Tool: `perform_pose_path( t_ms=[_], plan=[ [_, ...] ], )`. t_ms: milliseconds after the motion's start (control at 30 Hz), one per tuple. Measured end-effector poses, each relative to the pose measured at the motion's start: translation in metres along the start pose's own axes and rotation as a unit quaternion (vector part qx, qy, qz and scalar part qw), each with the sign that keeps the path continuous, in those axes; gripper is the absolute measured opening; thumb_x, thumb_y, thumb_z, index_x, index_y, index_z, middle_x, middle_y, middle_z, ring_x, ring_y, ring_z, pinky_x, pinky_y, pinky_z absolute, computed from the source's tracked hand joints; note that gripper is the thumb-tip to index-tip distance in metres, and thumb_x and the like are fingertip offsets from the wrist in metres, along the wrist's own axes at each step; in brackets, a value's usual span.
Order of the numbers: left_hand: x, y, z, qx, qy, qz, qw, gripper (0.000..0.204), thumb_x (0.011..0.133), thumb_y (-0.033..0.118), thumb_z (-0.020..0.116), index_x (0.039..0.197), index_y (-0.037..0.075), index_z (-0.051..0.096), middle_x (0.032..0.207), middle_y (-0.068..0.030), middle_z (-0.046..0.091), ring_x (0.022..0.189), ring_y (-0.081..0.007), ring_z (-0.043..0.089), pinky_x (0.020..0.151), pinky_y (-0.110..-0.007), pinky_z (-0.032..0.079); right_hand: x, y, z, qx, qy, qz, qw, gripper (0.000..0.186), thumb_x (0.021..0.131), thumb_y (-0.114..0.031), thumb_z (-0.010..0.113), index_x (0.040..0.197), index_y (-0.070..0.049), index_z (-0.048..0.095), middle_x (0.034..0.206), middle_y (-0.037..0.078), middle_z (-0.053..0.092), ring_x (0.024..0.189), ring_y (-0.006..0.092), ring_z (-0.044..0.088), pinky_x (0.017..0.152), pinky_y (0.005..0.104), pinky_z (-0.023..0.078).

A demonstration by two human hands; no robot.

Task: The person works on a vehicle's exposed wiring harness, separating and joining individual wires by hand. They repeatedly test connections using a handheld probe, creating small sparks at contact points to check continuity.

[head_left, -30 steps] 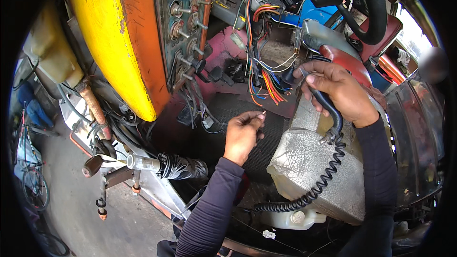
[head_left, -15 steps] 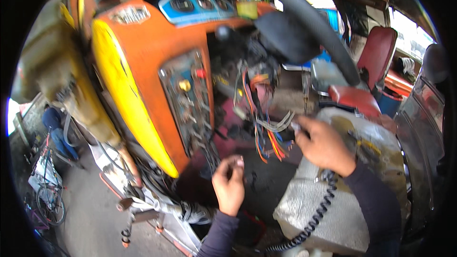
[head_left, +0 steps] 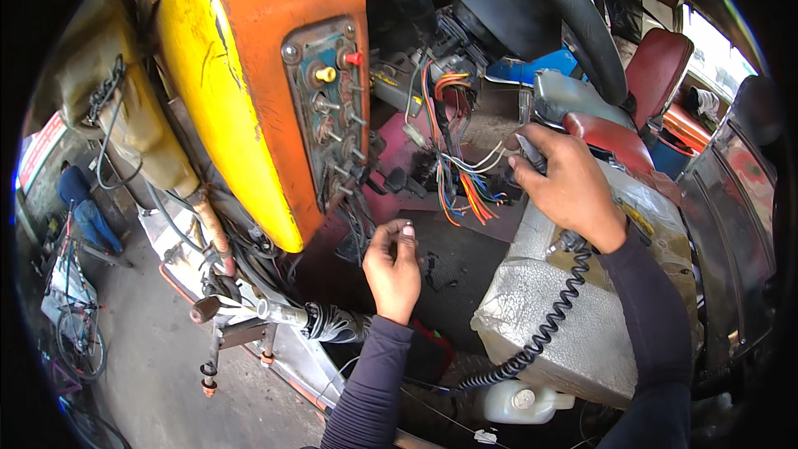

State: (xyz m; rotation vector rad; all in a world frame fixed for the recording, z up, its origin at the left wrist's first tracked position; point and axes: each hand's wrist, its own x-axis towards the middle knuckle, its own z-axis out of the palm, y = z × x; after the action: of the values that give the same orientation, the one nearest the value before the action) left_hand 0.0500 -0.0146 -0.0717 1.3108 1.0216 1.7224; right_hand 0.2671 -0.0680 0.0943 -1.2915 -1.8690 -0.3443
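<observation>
My right hand (head_left: 575, 191) is closed around a dark grey, pointed tool (head_left: 530, 155) whose kind I cannot make out. It is beside a bundle of loose wires (head_left: 470, 187) in red, orange, yellow, blue and white that hangs beneath the steering column. The pale wires reach toward my right fingertips; whether they touch is unclear. Lower and to the left, my left hand (head_left: 394, 270) has thumb and forefinger pinched together. Anything between those fingertips is too small to name. Left of the wires, an orange dashboard panel (head_left: 249, 75) carries a plate of toggle switches (head_left: 328, 112).
The steering wheel (head_left: 586, 29) arches above the wires. A silver padded engine cover (head_left: 532, 308) lies under my right arm, with a black coiled cord (head_left: 544, 337) across it. A translucent jug (head_left: 524, 403) stands below. Red seats (head_left: 661, 75) are behind; a person (head_left: 83, 204) is outside at left.
The view has tilted down, so the dashboard, wires and both hands sit higher in the picture. The tool in my right hand shows more clearly. My left fingers remain pinched.
</observation>
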Motion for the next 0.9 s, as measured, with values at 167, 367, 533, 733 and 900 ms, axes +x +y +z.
perform_pose_path(
  t_ms=[167,367,533,733,900],
  plan=[
    [-0.003,0.004,-0.004,0.023,-0.024,-0.003,0.999,0.018,0.107,0.014,0.062,0.114,-0.001,0.068,0.081,-0.0007,0.062,0.063,-0.0063,0.055,0.056,-0.023,0.047,-0.001,-0.004,0.001,-0.003,-0.07,0.048,0.996,0.025,0.091,-0.02,0.071,0.102,0.002,0.068,0.09,0.026,0.069,0.082,0.044,0.066,0.073,0.0473,0.05],
    [0.002,-0.001,-0.005,0.066,-0.002,0.029,0.997,0.013,0.101,0.011,0.069,0.105,-0.001,0.072,0.074,0.0018,0.061,0.066,-0.0044,0.054,0.06,-0.024,0.044,-0.006,0.002,0.02,0.058,-0.105,0.038,0.992,0.025,0.094,-0.021,0.069,0.102,0.002,0.068,0.083,0.025,0.066,0.073,0.0418,0.064,0.067,0.0469,0.047],
    [0.002,0.012,0.003,0.048,-0.038,0.034,0.998,0.011,0.096,0.006,0.073,0.105,-0.001,0.074,0.074,0.0042,0.059,0.068,-0.0036,0.049,0.062,-0.023,0.042,-0.009,0.014,0.034,0.036,-0.115,0.037,0.992,0.022,0.093,-0.018,0.067,0.103,0.002,0.069,0.084,0.027,0.067,0.079,0.0473,0.065,0.071,0.0511,0.049],
    [0.023,0.022,0.01,0.04,-0.086,0.058,0.994,0.02,0.09,-0.002,0.075,0.11,-0.001,0.074,0.084,0.005,0.054,0.072,-0.0026,0.049,0.066,-0.02,0.042,-0.009,0.019,0.054,0.058,-0.098,0.031,0.993,0.019,0.089,-0.015,0.069,0.098,0.002,0.068,0.086,0.027,0.069,0.085,0.0485,0.067,0.077,0.0552,0.051],
    [0.031,0.021,0.016,0.029,-0.144,0.092,0.985,0.026,0.087,-0.006,0.075,0.112,0.0,0.074,0.092,0.0041,0.051,0.076,-0.0031,0.051,0.068,-0.019,0.045,-0.01,0.021,0.053,0.06,-0.092,0.035,0.993,0.017,0.088,-0.014,0.07,0.097,0.001,0.069,0.087,0.026,0.07,0.086,0.0478,0.068,0.075,0.0537,0.052]
  ],
)
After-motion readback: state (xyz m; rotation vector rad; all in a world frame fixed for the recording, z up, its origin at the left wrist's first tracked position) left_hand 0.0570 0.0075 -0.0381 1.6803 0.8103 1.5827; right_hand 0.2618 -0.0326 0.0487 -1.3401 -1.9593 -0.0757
